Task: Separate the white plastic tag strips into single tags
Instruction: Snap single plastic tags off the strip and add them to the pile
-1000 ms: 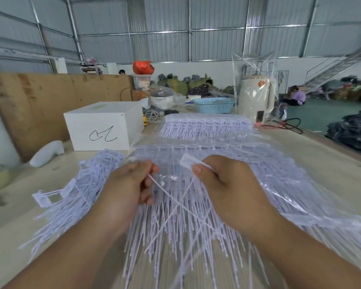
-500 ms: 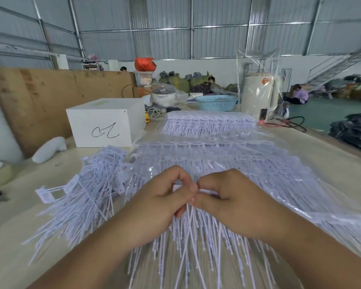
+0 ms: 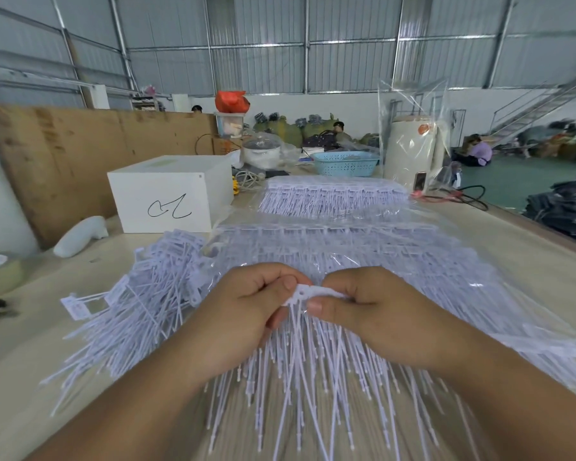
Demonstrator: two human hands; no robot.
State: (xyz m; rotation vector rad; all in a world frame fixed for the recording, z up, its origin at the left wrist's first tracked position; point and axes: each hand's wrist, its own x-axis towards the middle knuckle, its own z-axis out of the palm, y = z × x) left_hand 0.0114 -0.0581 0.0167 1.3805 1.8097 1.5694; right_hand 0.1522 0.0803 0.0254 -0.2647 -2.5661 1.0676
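Both hands pinch one tag strip (image 3: 308,292). Left hand (image 3: 246,311) thumb on strip's left end, right hand (image 3: 369,311) fingers curled over right part. Strip header runs left-right between thumbs, tails hang toward body. Loose tags (image 3: 140,294) left of left fingers.

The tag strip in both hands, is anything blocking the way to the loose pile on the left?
Nothing visible does. The left hand and right hand pinch the tag strip, and the pile of single tags lies right beside the left hand.
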